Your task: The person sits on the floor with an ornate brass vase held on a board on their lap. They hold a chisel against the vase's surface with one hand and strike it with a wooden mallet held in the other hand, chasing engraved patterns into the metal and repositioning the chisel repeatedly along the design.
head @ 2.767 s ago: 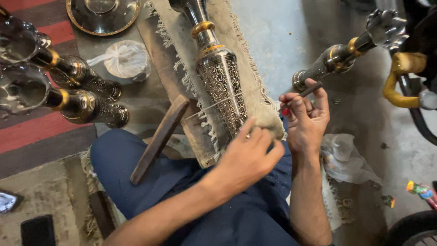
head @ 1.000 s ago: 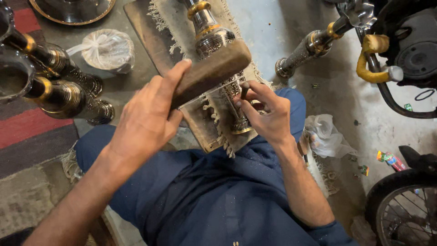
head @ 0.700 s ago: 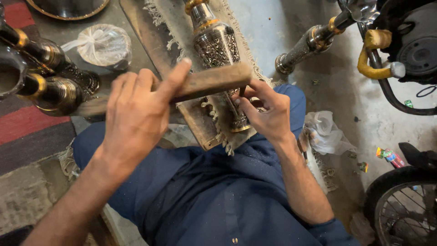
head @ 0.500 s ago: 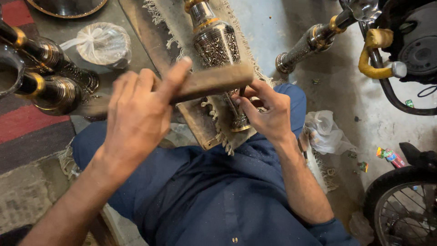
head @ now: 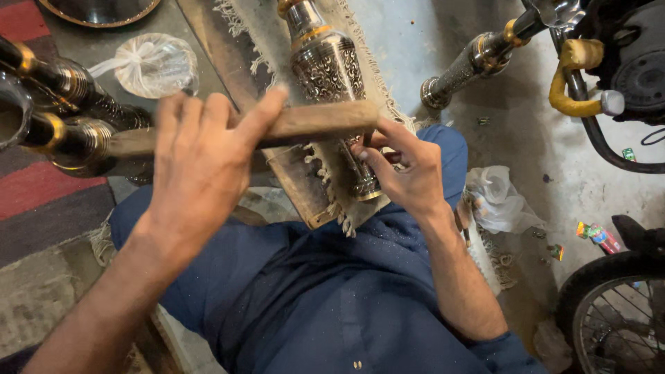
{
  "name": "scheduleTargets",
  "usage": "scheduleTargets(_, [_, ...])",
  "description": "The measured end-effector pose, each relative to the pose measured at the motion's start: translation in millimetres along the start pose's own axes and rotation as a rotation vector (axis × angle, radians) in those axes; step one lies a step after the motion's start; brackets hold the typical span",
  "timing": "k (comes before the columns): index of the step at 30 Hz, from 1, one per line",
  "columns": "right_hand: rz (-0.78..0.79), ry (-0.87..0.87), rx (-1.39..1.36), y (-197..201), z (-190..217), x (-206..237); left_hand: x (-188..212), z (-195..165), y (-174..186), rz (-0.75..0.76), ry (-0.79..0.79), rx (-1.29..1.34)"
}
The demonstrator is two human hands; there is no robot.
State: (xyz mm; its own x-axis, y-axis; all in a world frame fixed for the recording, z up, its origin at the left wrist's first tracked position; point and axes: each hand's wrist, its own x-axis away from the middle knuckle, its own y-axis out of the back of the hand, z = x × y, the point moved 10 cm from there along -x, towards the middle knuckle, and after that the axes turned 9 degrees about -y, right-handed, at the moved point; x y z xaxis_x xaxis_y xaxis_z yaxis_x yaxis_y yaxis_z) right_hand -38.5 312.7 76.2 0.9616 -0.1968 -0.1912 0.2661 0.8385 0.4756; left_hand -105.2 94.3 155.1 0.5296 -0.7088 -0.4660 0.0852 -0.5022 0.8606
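1. At far left we see brass stems (head: 66,83) and a tied plastic bag (head: 154,64) on the floor.
2. Our left hand (head: 201,163) is clamped on a wooden bat (head: 305,123), held level above the vase.
3. The engraved vase (head: 329,73) lies on a fringed mat (head: 332,180) over our lap.
4. Our right hand (head: 409,173) is closed around the vase's narrow lower end.
5. A wheel (head: 613,312) stands at right.
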Motion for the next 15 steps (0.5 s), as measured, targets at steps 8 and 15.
scheduleTargets(8, [0.035,-0.023,-0.119,-1.1,-8.1,1.0,-3.3,4.0,-2.7,-0.026,-0.054,0.013])
scheduleTargets(15, [-0.03,-0.164,-0.271,1.5,-27.8,-0.1,-6.7,9.6,-18.1,0.07,0.001,0.054])
